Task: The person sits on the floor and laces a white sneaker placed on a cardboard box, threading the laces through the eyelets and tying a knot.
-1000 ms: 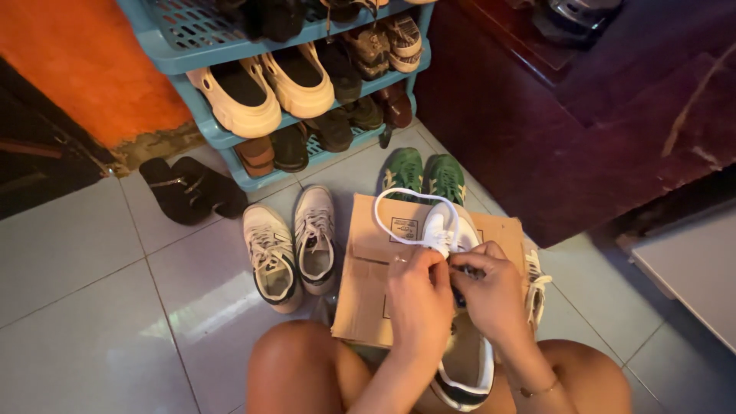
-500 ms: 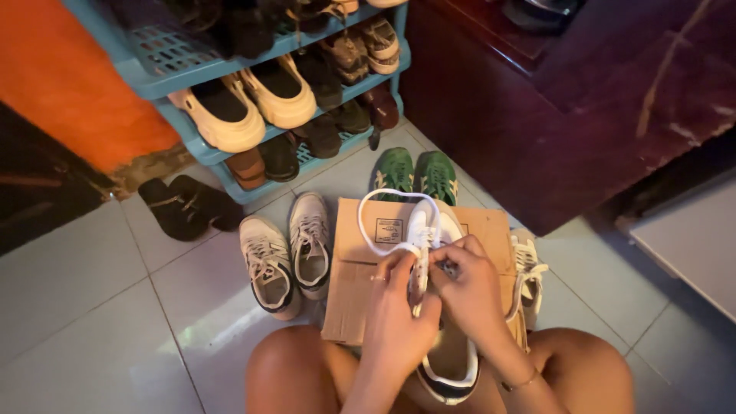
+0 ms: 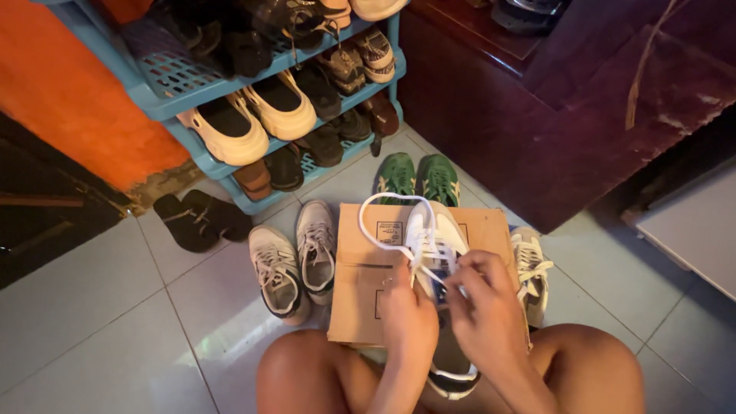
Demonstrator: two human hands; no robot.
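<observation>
Both hands, left hand (image 3: 410, 310) and right hand (image 3: 487, 307), pinch the white lace (image 3: 387, 230) looping over a white sneaker (image 3: 433, 238) with dark trim.

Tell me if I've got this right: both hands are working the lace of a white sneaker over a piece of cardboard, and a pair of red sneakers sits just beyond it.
Not quite. The pair beyond the cardboard is green sneakers, not red, as the head view shows. The rest holds: the left hand and right hand work the lace of the white sneaker.
</observation>
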